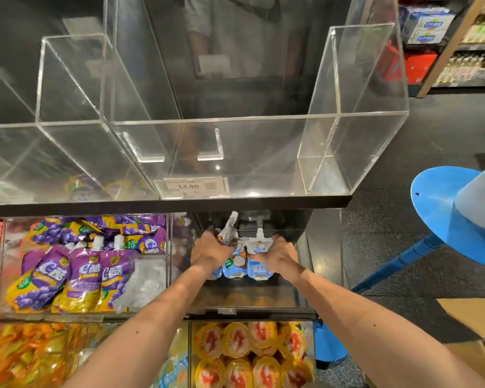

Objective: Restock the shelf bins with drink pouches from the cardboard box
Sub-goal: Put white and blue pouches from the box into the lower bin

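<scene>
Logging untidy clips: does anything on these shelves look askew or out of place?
Yes. Crumpled clear plastic lies in the bin of purple pouches, some of which lie tumbled behind the upright row. Of the blue-white pouches gripped by the left hand and right hand, one leans left.

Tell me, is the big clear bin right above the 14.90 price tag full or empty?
Empty. The acrylic bin holds no pouches: nothing lies on its clear floor, and you see straight through its walls.

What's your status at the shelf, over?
Left hand, right hand both gripping blue-white pouches. Pouches upright inside middle-shelf bin. Nothing blocking.
</scene>
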### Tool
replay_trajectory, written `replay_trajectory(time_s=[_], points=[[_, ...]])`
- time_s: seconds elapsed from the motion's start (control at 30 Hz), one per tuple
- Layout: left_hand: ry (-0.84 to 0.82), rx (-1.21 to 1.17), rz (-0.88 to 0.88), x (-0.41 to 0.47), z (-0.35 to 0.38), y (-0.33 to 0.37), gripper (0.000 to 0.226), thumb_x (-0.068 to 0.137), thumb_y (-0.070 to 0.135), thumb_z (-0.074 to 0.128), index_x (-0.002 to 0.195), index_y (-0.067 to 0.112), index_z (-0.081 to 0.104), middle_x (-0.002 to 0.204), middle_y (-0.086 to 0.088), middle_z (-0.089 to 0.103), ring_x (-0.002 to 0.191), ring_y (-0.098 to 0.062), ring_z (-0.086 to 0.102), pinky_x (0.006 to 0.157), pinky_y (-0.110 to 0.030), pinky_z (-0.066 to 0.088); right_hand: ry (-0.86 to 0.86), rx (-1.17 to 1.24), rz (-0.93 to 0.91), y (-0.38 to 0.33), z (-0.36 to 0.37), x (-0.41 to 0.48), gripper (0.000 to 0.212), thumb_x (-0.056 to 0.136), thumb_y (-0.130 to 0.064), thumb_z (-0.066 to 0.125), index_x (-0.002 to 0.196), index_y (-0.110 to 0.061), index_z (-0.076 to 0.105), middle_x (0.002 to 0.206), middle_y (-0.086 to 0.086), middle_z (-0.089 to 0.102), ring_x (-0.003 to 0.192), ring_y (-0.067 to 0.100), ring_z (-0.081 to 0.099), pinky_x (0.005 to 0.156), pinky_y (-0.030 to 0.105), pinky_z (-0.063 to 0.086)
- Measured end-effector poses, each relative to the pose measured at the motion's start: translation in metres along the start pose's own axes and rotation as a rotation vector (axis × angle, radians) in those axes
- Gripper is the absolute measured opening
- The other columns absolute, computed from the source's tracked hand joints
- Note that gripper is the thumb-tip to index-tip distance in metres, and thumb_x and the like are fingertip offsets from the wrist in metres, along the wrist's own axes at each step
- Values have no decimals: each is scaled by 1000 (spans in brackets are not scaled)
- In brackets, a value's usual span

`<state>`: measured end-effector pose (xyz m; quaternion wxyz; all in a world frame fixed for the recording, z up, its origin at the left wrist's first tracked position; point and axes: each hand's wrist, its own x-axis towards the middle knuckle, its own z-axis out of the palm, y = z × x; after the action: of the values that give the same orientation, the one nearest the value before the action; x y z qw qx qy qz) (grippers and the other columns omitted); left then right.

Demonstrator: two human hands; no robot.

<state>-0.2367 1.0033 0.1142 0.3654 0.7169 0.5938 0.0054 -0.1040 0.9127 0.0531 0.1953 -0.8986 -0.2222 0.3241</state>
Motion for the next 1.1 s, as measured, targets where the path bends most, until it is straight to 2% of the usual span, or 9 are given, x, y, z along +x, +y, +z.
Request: replay_trajectory(time_s=[0.17,0.3,0.43,0.5,0.6,0.67,0.83,0.97,1.1], points=[[-121,-322,-68,1,3,-6,20,81,25,80,89,14,66,95,-7,71,90,-24,69,68,-37,62,-21,-51,5,-9,0,-4,70,75,-49,81,127,-14,50,123,4,61,106,19,61,73,24,49],[-179,-413,-64,-1,5,-4,24,86,32,77,96,12,67,99,-8,72,92,-24,69,79,-37,58,18,-121,-122,-9,-13,-12,61,87,-52,66,132,-15,49,134,9,50,124,30,49,99,35,46],[-242,-452,-19,-5,13,11,32,85,44,74,96,14,69,103,-6,73,98,-24,68,88,-38,56,-162,420,-133,-13,-38,-36,34,98,-48,53,97,-14,60,92,3,66,90,25,67,74,33,54],[-356,-494,-26,-8,21,22,50,81,54,74,104,10,68,102,-8,74,96,-26,70,88,-40,57,-246,549,-43,-14,-45,-43,29,100,-46,50,93,-19,55,93,7,67,84,24,69,68,33,58],[-487,-590,-53,-13,35,33,50,83,40,77,112,1,66,98,-15,76,89,-29,73,86,-46,58,10,513,13,-3,-50,-42,41,94,-47,57,102,-7,57,90,12,69,72,26,69,58,38,61],[-553,-637,-37,-15,43,38,35,88,25,73,111,-1,66,99,-17,75,85,-27,73,83,-42,58,133,384,39,8,-57,-41,44,89,-48,62,108,-10,50,96,11,67,83,31,68,71,44,60],[-395,-357,97,-5,62,43,22,85,11,77,103,2,68,98,-11,73,88,-23,71,58,-21,58,75,92,92,15,-57,-47,45,91,-25,62,129,-8,44,130,15,58,117,35,58,86,37,48],[-266,-76,149,15,85,40,16,77,25,84,77,17,69,88,-8,75,84,-24,71,76,-38,60,100,34,90,17,-45,-43,43,96,-14,54,135,-5,39,136,18,54,123,37,54,94,39,46],[-247,9,118,38,109,30,30,60,38,89,80,26,68,83,1,72,83,-22,70,82,-47,57,103,-5,84,20,-41,-38,40,97,-8,50,136,-5,39,136,19,54,123,37,54,98,41,46]])
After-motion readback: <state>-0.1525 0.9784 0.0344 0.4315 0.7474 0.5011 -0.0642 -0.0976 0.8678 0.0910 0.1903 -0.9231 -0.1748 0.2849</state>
